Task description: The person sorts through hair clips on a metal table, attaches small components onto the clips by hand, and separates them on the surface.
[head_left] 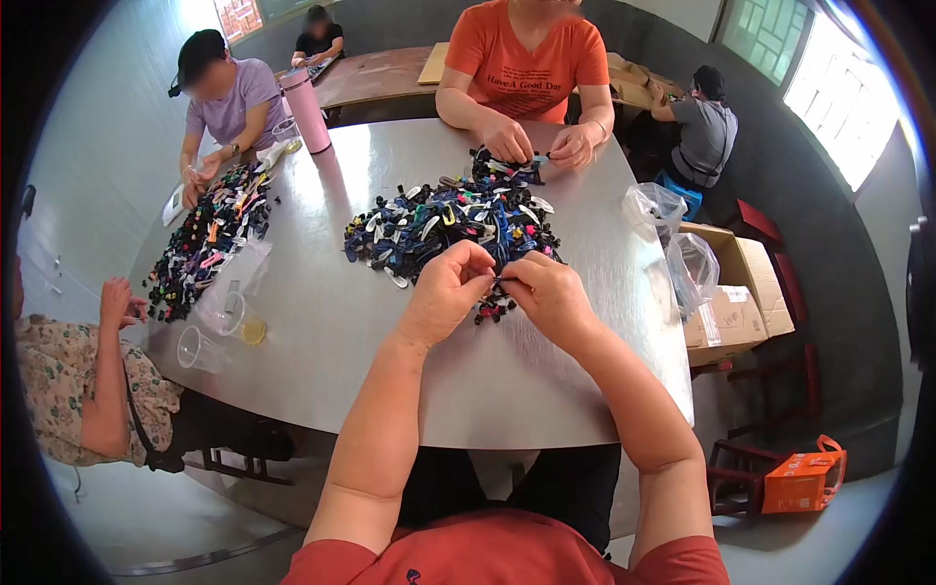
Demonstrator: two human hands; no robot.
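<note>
My left hand (pixel 445 294) and my right hand (pixel 552 300) meet in front of the near edge of a pile of small plastic pieces (pixel 429 229). Thumb and fingers of both are pinched together on a small dark piece (pixel 499 280), mostly covered by the fingertips, so its exact kind cannot be made out. The pile is mostly black and dark blue, mixed with white, green and yellow parts. Just below my fingertips lies a little cluster of black and pink bits (pixel 493 311) on the metal table (pixel 487 390).
Across the table, a person in an orange shirt (pixel 526 73) handles pieces at the pile's far side. A second pile (pixel 219 234) lies left, near two more people. A pink bottle (pixel 306 112) and plastic cups (pixel 200 348) stand there. Cardboard boxes (pixel 726 317) are right.
</note>
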